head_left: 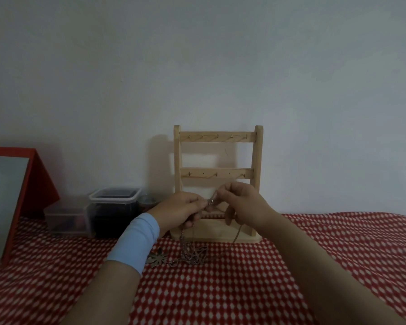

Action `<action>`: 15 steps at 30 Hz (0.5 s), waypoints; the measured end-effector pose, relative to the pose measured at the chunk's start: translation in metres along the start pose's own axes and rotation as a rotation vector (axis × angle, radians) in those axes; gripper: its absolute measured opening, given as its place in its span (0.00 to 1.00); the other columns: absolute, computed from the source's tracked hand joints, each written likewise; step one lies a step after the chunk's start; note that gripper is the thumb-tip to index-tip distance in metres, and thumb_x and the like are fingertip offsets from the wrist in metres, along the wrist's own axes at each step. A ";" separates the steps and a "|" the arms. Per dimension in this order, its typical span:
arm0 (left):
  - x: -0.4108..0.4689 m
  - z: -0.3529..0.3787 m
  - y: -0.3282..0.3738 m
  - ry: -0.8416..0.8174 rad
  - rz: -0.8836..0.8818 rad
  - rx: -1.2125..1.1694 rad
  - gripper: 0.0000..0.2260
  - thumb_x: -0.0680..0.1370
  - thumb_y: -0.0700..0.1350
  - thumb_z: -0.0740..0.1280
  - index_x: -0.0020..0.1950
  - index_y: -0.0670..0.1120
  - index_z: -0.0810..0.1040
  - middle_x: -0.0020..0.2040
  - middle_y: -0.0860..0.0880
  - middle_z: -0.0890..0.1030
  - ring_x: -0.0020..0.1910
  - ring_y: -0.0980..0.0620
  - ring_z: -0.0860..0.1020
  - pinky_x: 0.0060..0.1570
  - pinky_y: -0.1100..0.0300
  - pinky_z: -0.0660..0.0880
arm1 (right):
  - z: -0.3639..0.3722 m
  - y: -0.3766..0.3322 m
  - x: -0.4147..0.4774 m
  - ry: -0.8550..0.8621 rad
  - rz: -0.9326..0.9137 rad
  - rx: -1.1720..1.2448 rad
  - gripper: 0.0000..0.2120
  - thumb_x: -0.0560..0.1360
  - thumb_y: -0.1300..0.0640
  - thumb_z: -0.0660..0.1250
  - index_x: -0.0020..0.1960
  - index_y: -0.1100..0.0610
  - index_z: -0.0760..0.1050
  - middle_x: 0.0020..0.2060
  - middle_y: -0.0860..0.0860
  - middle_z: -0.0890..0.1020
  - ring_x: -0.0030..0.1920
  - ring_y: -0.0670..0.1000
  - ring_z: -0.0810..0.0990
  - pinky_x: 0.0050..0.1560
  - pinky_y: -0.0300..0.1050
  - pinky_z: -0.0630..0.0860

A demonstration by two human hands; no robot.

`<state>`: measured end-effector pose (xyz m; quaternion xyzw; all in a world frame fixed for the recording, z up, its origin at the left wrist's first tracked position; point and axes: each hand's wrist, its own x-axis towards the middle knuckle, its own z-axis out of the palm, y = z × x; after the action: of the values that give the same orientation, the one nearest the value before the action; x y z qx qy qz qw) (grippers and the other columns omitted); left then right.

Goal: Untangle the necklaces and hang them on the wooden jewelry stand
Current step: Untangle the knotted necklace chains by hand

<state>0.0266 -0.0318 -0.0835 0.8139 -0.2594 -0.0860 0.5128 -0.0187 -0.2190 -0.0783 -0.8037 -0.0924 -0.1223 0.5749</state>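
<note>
Both hands meet in front of the wooden jewelry stand point(218, 184), which stands on the red-and-white checked worktop point(244, 277) against the wall. The left hand point(181, 207) and right hand point(242, 200) each pinch the tangled necklaces point(192, 252) with closed fingers point(201, 204), the pinched part held up between the two hands. From the fingers the chains hang down to a heap on the cloth just before the stand's base, beside a flower-shaped pendant point(158, 258). The stand's hooks are bare.
</note>
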 end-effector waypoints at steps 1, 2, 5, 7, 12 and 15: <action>-0.001 -0.001 0.000 -0.001 0.000 -0.026 0.14 0.83 0.47 0.60 0.43 0.43 0.79 0.29 0.53 0.74 0.32 0.51 0.69 0.31 0.63 0.68 | 0.001 0.002 0.001 0.008 -0.004 0.011 0.09 0.85 0.57 0.62 0.49 0.60 0.77 0.47 0.54 0.86 0.26 0.49 0.77 0.24 0.33 0.68; -0.002 -0.001 0.000 -0.001 -0.004 -0.042 0.13 0.83 0.46 0.59 0.42 0.44 0.77 0.29 0.52 0.75 0.30 0.51 0.69 0.29 0.64 0.68 | 0.001 0.003 0.002 0.012 -0.008 0.030 0.09 0.85 0.57 0.61 0.50 0.59 0.76 0.49 0.53 0.86 0.27 0.49 0.77 0.24 0.33 0.68; -0.003 0.000 0.003 0.012 -0.018 0.008 0.13 0.84 0.46 0.57 0.45 0.44 0.76 0.30 0.51 0.78 0.24 0.52 0.70 0.24 0.65 0.66 | 0.001 0.002 0.002 -0.016 -0.023 0.108 0.09 0.85 0.56 0.60 0.53 0.61 0.75 0.52 0.53 0.84 0.29 0.48 0.77 0.26 0.36 0.68; -0.002 0.000 0.003 0.023 -0.027 0.011 0.13 0.84 0.46 0.56 0.46 0.43 0.76 0.32 0.49 0.80 0.25 0.51 0.73 0.25 0.63 0.66 | -0.001 -0.001 -0.001 -0.059 -0.033 0.120 0.09 0.85 0.56 0.60 0.53 0.60 0.76 0.54 0.53 0.84 0.31 0.48 0.77 0.29 0.37 0.67; 0.001 -0.001 0.003 0.088 -0.109 -0.287 0.09 0.79 0.44 0.59 0.40 0.45 0.72 0.41 0.47 0.82 0.31 0.51 0.77 0.26 0.63 0.67 | -0.005 0.000 -0.002 -0.174 -0.012 0.217 0.09 0.86 0.56 0.58 0.51 0.58 0.74 0.53 0.54 0.82 0.29 0.48 0.72 0.29 0.39 0.62; -0.001 -0.001 0.004 0.022 -0.098 -0.405 0.12 0.81 0.46 0.57 0.37 0.47 0.69 0.41 0.48 0.82 0.33 0.51 0.77 0.27 0.62 0.67 | -0.002 0.003 0.000 -0.162 0.035 0.270 0.09 0.86 0.55 0.57 0.52 0.58 0.73 0.53 0.54 0.80 0.30 0.49 0.74 0.28 0.39 0.64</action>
<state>0.0250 -0.0319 -0.0794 0.7065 -0.1916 -0.1525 0.6640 -0.0184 -0.2221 -0.0800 -0.7278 -0.1398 -0.0335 0.6706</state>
